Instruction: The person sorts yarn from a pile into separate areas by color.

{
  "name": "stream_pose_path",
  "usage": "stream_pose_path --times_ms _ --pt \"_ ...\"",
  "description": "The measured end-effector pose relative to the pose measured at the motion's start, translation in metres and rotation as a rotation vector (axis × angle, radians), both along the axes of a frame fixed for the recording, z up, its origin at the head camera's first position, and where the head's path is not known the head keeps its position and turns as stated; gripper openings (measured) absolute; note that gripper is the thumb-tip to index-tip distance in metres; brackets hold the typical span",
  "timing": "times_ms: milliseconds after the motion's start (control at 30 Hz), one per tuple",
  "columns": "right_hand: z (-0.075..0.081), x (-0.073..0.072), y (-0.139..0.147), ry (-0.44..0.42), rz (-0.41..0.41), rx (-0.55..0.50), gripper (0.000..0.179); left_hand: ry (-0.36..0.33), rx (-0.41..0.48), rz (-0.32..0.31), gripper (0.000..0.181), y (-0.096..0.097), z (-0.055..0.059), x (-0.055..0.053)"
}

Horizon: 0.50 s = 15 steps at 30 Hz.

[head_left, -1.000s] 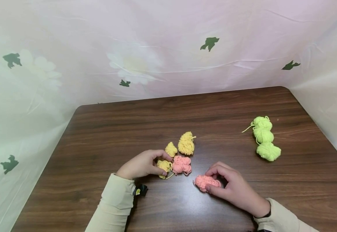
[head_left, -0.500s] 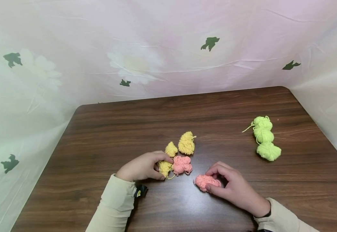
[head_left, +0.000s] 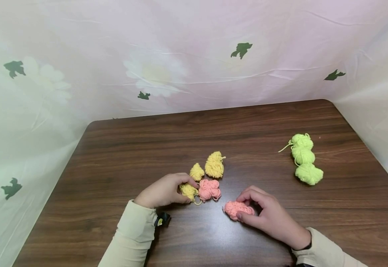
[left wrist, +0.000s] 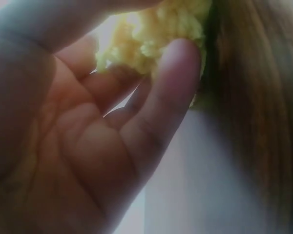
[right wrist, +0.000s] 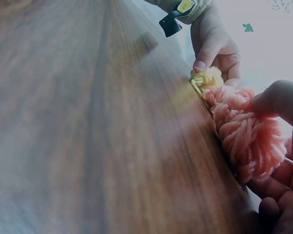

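Observation:
My left hand (head_left: 165,190) grips a small yellow yarn ball (head_left: 188,191), thumb on the near side and fingers over the far side. In the left wrist view the same yellow yarn (left wrist: 151,41) sits between thumb and fingers. Just right of it lies a pink yarn bundle (head_left: 209,190). Nearer the front, my right hand (head_left: 267,213) holds another pink yarn bundle (head_left: 236,210) low on the table between thumb and fingers; in the right wrist view this pink yarn (right wrist: 251,141) fills the grasp. Two more yellow yarn balls, a small one (head_left: 197,172) and a larger one (head_left: 215,165), lie behind.
A lime-green yarn bundle (head_left: 304,157), in three lobes with a loose tail, lies at the right of the brown wooden table (head_left: 140,141). A pale flowered cloth (head_left: 187,55) hangs behind the table's back edge and along both sides.
My left hand shifts the yellow yarn ball slightly right, then slightly back left beside the pink bundle. My right hand and its pink bundle stay in place.

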State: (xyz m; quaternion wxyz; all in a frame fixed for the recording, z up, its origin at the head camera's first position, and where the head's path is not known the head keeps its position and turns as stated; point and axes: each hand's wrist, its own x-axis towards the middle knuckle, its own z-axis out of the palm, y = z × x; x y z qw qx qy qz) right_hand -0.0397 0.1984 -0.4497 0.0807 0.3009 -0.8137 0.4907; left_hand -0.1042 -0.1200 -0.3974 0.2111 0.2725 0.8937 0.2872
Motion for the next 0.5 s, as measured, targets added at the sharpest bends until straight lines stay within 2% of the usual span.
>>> stream_pose_path --times_ms 500 --pt "0.0014 0.0002 -0.0007 -0.002 0.008 -0.015 0.039 -0.051 0.063 0.039 0.031 -0.0059 0.0068 -0.0016"
